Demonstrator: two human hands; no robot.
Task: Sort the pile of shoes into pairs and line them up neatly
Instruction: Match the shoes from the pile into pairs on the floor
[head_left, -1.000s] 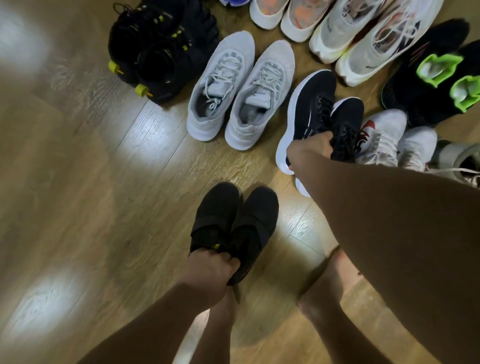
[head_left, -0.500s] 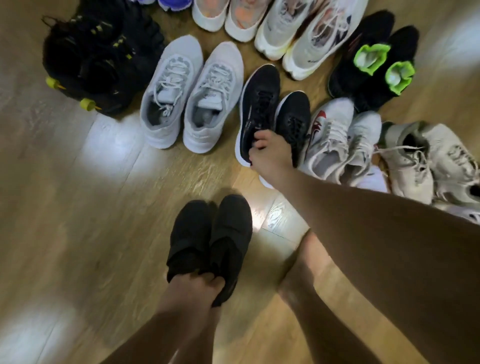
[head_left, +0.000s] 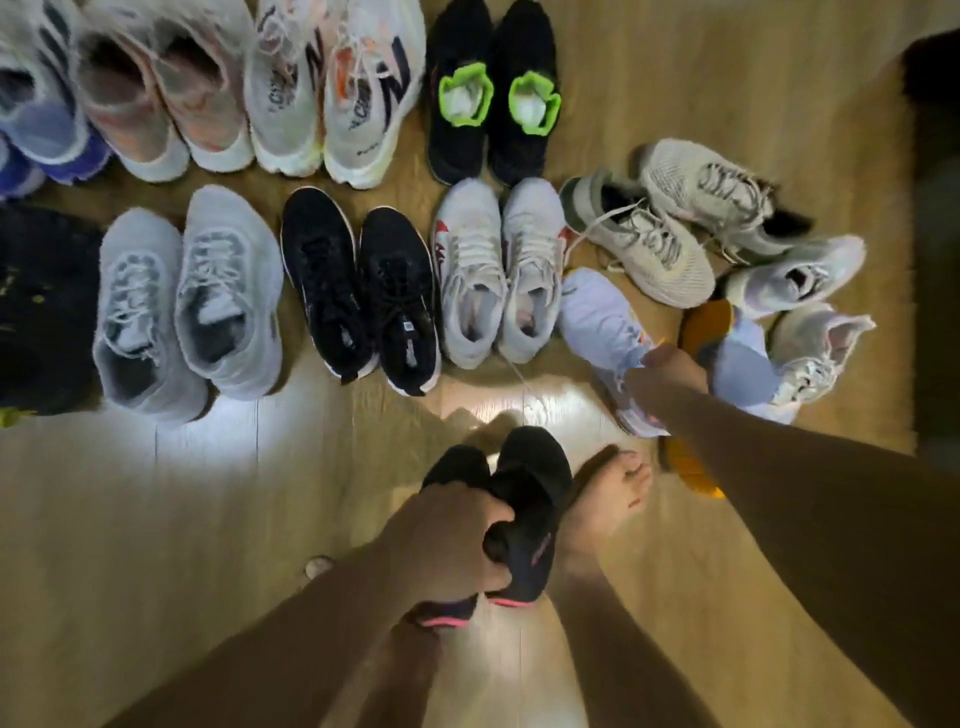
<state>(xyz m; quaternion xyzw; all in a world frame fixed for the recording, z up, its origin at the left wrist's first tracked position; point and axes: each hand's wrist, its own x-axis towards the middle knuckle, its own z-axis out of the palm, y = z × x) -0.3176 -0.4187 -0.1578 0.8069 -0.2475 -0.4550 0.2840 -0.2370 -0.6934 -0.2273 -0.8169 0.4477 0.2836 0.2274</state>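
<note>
A: What is the left hand (head_left: 452, 540) doing?

B: It is squeezing the black shoes with pink soles (head_left: 524, 499). Its fingers are curling round both heels. The two shoes are pointing away from the person, close in. I cannot tell if they are touching the wooden floor (head_left: 156, 519).

A: And the bare foot (head_left: 608, 499)?

B: It is standing on the floor, just right of those shoes.

A: What is the right hand (head_left: 670, 371) doing?

B: It is reaching farther out, to the right. It is grabbing a pale blue shoe (head_left: 597, 317) by its back end. That shoe is lying at the near left edge of the messy pile.

A: What else is lying in the pile?

B: An orange-soled shoe (head_left: 727, 353) is lying on its side, just right of the hand. Two beige shoes (head_left: 649, 244) and two white shoes (head_left: 795, 270) are lying every which way behind it.

A: What is sitting left of the pile?

B: A row of pairs, side by side. Going left, there is a white pair with red marks (head_left: 498, 275), a black pair with white soles (head_left: 363, 291), a grey pair (head_left: 192, 301) and blurry dark shoes (head_left: 41, 312).

A: And farther back?

B: Another row is sitting there. Going left, there is a black pair with green insides (head_left: 493, 93), a white pair with dark letters (head_left: 337, 88), a white and pink pair (head_left: 161, 93) and purple-blue shoes (head_left: 36, 130) at the edge.
</note>
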